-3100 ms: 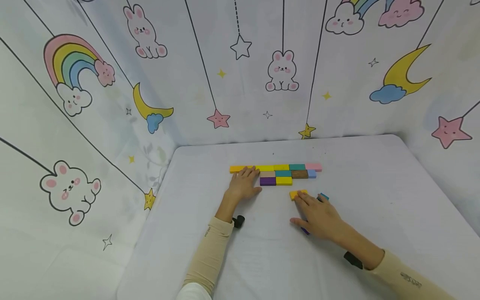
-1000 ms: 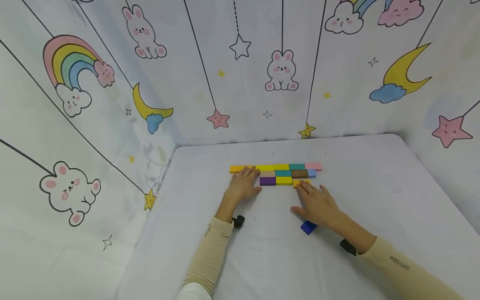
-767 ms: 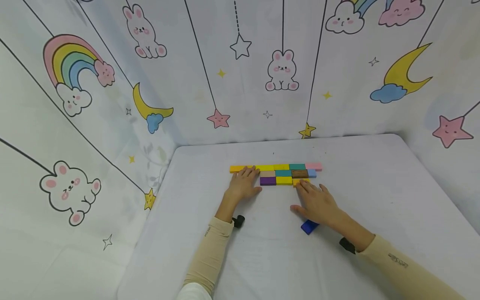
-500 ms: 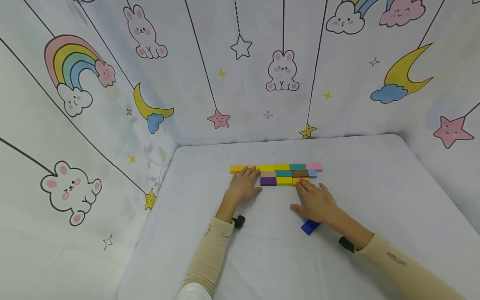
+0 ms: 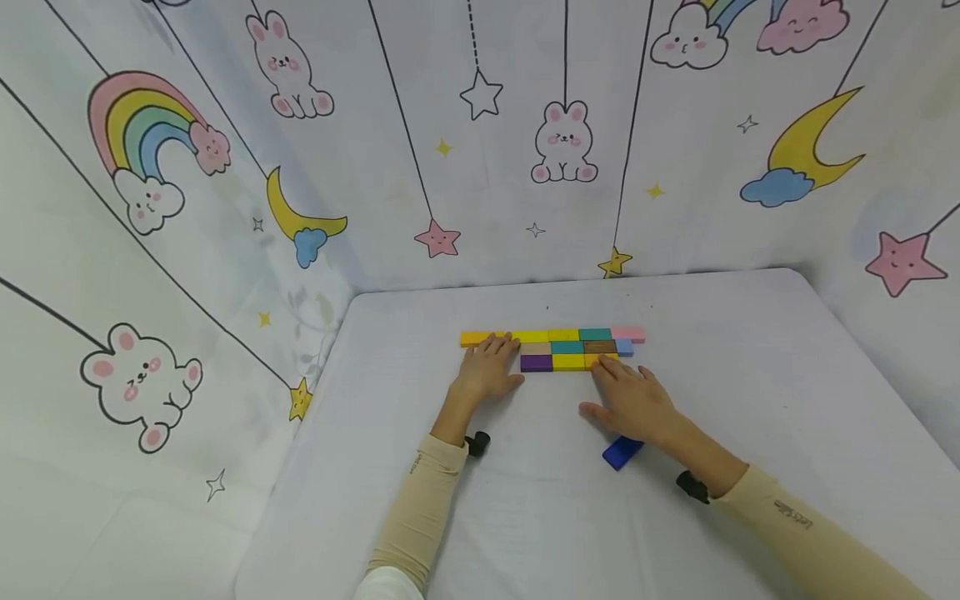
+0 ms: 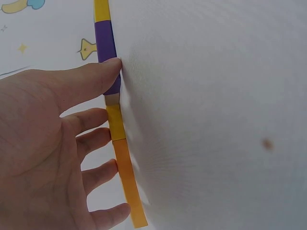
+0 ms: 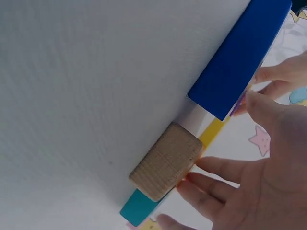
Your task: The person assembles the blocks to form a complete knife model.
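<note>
Flat wooden blocks lie in three joined rows in the head view. My left hand [image 5: 487,371] rests with spread fingers at the left part of the rows, fingertips on the orange block [image 5: 472,339] and its yellow neighbour, thumb near the purple block [image 5: 536,363]. My right hand [image 5: 633,400] has its fingers extended, fingertips on the yellow-orange block [image 5: 602,361], which ends the front row beside a yellow block [image 5: 568,362]. A dark blue block [image 5: 622,452] lies partly beneath the right wrist. In the right wrist view, a plain wood block [image 7: 166,161] and a teal block [image 7: 139,207] show near the fingers.
The back row ends in a pink block [image 5: 628,334], the middle row in a light blue block [image 5: 624,347]. A white cloth covers the table [image 5: 525,517]. A printed curtain [image 5: 495,192] stands behind it and along both sides.
My right hand has pushed the yellow-orange block away from me into the front row, against the yellow block. The dark blue block shows more now. The left hand stays in place.
</note>
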{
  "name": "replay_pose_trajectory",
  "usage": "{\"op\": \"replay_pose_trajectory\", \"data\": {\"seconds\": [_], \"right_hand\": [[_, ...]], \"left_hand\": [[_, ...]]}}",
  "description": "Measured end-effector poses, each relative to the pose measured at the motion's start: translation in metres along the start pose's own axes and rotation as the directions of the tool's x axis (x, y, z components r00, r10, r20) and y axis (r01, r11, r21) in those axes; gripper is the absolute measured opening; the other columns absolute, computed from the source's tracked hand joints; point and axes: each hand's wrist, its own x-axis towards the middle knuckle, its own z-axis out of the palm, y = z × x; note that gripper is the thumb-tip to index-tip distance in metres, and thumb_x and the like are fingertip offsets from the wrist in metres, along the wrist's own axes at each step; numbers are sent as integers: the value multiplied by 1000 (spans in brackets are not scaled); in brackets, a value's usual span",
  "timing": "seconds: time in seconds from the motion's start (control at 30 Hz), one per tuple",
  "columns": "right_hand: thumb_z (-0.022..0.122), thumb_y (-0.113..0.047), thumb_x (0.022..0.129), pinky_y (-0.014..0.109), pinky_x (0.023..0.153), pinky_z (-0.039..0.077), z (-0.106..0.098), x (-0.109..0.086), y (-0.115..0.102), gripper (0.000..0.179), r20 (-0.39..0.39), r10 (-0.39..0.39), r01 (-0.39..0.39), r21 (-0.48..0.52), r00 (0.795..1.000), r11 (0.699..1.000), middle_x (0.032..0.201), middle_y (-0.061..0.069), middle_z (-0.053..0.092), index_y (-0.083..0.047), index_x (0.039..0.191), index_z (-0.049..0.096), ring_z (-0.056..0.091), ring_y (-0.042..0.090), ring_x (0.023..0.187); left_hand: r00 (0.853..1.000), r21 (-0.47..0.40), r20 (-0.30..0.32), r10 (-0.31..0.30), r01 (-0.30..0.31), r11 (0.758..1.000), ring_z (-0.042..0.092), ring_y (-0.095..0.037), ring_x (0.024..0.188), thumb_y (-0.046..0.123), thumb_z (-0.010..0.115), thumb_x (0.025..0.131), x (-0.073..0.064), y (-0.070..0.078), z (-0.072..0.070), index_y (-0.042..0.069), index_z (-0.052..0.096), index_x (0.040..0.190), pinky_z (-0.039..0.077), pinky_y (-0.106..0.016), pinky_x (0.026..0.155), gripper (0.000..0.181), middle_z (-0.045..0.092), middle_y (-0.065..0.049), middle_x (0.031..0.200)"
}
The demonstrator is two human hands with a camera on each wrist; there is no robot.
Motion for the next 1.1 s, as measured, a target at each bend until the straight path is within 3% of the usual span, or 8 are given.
{"op": "replay_pose_trajectory", "data": {"seconds": [0.27,0.43,0.57,0.8,1.1], "right_hand": [[69,-52,98,66,113,40,-9,-14,-1,74,-107,-6,22,149,994,989,157,26,46,0,147,55,47,46,141],[69,-51,99,61,106,49,-12,-40,-5,63,-101,-55,76,212,993,974,155,18,52,-6,143,63,59,42,131],[71,-50,98,60,104,52,-9,-62,-7,60,-85,-102,121,263,991,957,159,10,48,-12,144,64,60,39,131],[76,-50,94,58,103,53,-6,-92,-7,56,-129,-171,199,244,977,949,152,5,56,-17,139,67,60,35,131],[74,-53,94,56,109,50,-2,-112,-5,50,-83,-146,161,209,986,965,141,-2,62,-17,128,74,58,30,132]], "left_hand": [[1000,0,2,-5,5,1000,18,-28,160,45,61,105,0,1,-2,20,32,165,19,-60,127,72,23,-1,173],[1000,1,11,-5,5,1000,17,-28,160,46,60,105,0,-1,0,21,31,166,18,-60,127,72,22,-1,174],[999,10,28,-18,18,1000,15,-26,161,47,59,105,3,-1,2,22,30,166,17,-59,128,73,20,1,174],[998,23,51,-23,22,1000,14,-27,161,50,59,104,8,-3,5,23,28,167,17,-60,127,75,18,2,174],[998,9,51,-23,22,1000,13,-26,161,51,59,104,10,-5,7,25,28,167,15,-59,128,75,18,3,174]]}}
